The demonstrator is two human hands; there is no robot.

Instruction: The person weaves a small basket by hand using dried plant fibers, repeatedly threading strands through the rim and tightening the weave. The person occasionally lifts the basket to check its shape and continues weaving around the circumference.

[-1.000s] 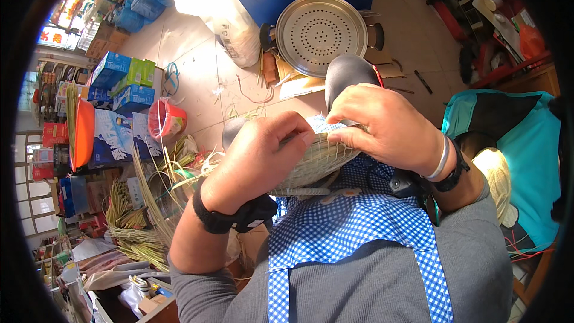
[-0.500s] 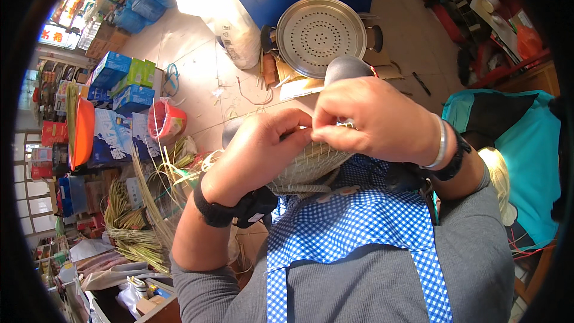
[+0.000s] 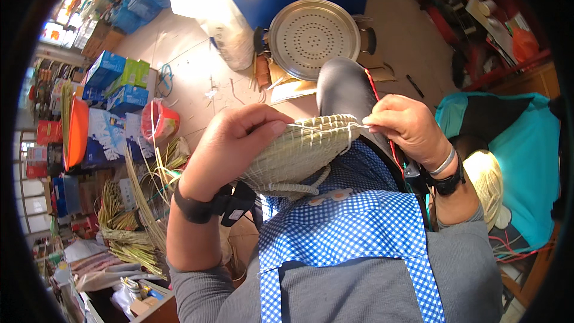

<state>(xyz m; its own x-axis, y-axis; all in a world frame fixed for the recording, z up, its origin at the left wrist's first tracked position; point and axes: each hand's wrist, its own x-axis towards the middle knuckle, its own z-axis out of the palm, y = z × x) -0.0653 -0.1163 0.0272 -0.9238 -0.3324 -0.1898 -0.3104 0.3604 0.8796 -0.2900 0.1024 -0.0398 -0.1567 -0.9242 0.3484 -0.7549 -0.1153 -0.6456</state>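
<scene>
Over my lap lies a pale green woven straw bag [image 3: 293, 158], its rim crossed by white cord stitches and a rope-like handle [image 3: 287, 189] hanging on its near side. My left hand [image 3: 230, 143] grips the bag's left edge, thumb on top and fingers partly hidden. At the rim's right end, my right hand [image 3: 408, 128] pinches a thin white cord [image 3: 362, 124] between thumb and fingertips, apart from the bag. The cord runs from the stitched rim to those fingers. Any needle on it is too small to make out.
A round perforated steamer pan [image 3: 314, 39] stands ahead on the floor. Bundles of straw [image 3: 128, 227], a red bin [image 3: 160, 121] and boxes [image 3: 107, 69] fill the left side. At right sit a turquoise cloth bag [image 3: 529, 173] and a skein of cream cord [image 3: 484, 185].
My hands were together over the rim; now the right has moved right and nearer, drawing the cord out. The left has shifted slightly left, and more of the woven bag shows.
</scene>
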